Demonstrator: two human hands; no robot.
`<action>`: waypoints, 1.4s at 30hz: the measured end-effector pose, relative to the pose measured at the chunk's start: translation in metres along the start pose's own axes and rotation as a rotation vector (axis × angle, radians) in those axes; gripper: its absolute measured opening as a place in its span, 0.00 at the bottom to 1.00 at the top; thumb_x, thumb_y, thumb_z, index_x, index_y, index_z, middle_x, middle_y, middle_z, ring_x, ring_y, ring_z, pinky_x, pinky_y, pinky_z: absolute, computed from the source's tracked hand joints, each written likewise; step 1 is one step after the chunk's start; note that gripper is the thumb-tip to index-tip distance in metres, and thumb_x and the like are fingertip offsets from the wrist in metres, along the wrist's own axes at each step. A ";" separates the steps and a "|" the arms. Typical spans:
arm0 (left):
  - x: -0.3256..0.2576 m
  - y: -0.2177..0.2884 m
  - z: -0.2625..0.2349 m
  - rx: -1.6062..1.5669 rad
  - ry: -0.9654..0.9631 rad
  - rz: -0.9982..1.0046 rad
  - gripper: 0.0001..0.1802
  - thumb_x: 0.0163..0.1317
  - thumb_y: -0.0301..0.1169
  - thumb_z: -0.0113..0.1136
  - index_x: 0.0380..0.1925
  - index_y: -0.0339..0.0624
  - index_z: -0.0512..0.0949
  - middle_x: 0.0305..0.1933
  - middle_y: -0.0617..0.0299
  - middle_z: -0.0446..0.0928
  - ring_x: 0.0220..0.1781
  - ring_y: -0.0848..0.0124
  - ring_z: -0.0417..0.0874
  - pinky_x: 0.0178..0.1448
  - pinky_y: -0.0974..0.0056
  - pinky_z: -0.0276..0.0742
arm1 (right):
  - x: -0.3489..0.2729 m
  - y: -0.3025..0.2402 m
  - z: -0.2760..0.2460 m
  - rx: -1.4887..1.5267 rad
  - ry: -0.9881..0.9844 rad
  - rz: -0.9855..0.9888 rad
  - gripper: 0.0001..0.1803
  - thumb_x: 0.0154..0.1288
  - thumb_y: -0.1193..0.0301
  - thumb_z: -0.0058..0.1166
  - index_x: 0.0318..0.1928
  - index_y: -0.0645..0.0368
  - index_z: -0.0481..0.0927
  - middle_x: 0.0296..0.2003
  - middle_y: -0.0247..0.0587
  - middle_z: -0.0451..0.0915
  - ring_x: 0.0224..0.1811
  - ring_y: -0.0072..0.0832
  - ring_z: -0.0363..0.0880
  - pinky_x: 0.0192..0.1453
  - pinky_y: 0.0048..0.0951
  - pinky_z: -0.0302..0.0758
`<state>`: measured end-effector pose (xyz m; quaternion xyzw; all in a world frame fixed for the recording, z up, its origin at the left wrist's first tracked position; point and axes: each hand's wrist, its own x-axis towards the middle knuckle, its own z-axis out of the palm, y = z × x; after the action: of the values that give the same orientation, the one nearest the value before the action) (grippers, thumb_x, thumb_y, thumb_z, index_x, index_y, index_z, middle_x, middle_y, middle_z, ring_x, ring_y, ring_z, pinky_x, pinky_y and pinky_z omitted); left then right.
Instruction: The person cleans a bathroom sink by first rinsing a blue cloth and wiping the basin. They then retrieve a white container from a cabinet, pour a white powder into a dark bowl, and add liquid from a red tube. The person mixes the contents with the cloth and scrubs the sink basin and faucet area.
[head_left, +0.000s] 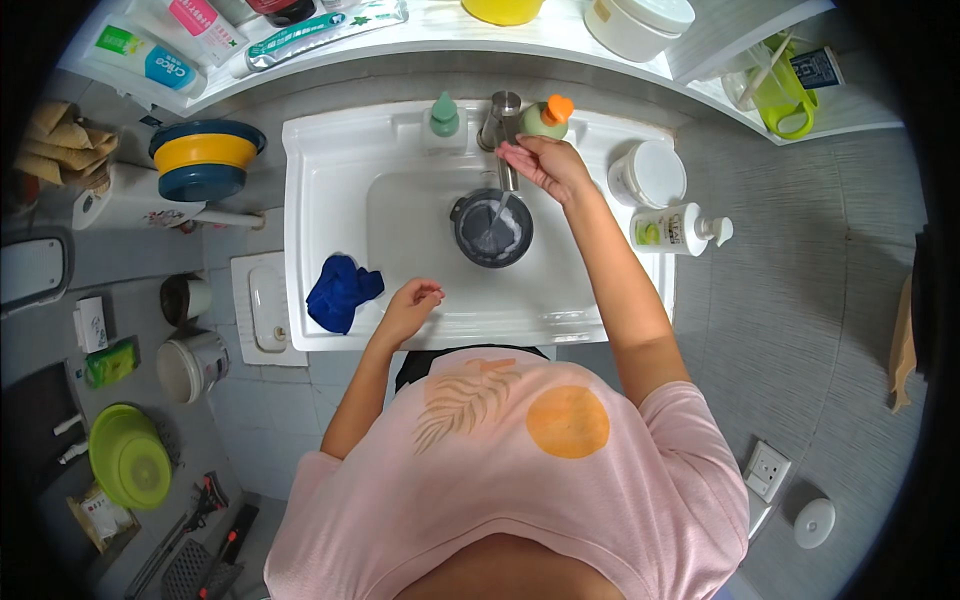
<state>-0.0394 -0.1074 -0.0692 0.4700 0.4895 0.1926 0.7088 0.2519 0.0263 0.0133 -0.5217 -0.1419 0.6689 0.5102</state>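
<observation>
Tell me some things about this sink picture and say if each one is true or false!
1. The right hand is up at the faucet. True.
2. Water runs into a dark pot in the sink. True.
3. The left hand is holding the blue cloth. False: it rests on the sink's front edge, beside the cloth and not touching it.
4. The pump bottle stands upright. False: it lies on its side, right of the sink.
5. A bottle with an orange cap stands near the faucet. True.
</observation>
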 end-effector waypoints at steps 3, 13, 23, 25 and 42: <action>-0.006 -0.001 0.000 0.001 -0.005 0.058 0.09 0.61 0.26 0.51 0.41 0.35 0.71 0.39 0.58 0.77 0.42 0.73 0.77 0.48 0.69 0.71 | -0.008 0.001 0.006 -0.014 0.027 0.004 0.10 0.64 0.75 0.43 0.41 0.72 0.69 0.36 0.51 0.77 0.37 0.35 0.80 0.42 0.26 0.81; -0.036 0.269 -0.061 0.164 0.666 1.146 0.11 0.58 0.19 0.52 0.41 0.34 0.69 0.39 0.58 0.73 0.43 0.73 0.76 0.48 0.71 0.72 | -0.075 0.044 -0.019 -0.158 -0.030 0.091 0.11 0.65 0.73 0.41 0.44 0.65 0.72 0.34 0.41 0.78 0.35 0.26 0.80 0.39 0.23 0.79; 0.042 0.373 -0.101 0.530 1.039 1.102 0.37 0.48 0.26 0.62 0.56 0.33 0.54 0.56 0.40 0.63 0.57 0.54 0.69 0.61 0.59 0.65 | -0.140 0.058 -0.035 -0.100 -0.025 0.067 0.09 0.64 0.72 0.45 0.41 0.62 0.74 0.34 0.39 0.78 0.35 0.24 0.79 0.41 0.23 0.77; 0.050 0.378 -0.099 0.530 1.015 1.081 0.38 0.47 0.26 0.62 0.56 0.33 0.53 0.56 0.40 0.63 0.57 0.53 0.69 0.61 0.59 0.65 | -0.148 0.057 -0.041 -0.099 0.013 0.067 0.08 0.64 0.72 0.45 0.40 0.62 0.73 0.32 0.38 0.78 0.34 0.22 0.79 0.39 0.21 0.77; -0.012 0.364 -0.079 -0.050 0.908 1.358 0.27 0.46 0.22 0.67 0.47 0.34 0.65 0.45 0.52 0.74 0.45 0.68 0.77 0.47 0.65 0.76 | -0.159 0.064 -0.028 -0.186 0.033 -0.092 0.08 0.64 0.72 0.47 0.41 0.60 0.74 0.33 0.37 0.78 0.36 0.23 0.78 0.43 0.20 0.74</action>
<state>-0.0462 0.0978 0.2414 0.5242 0.3332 0.7626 0.1807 0.2309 -0.1436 0.0431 -0.5707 -0.2185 0.6200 0.4920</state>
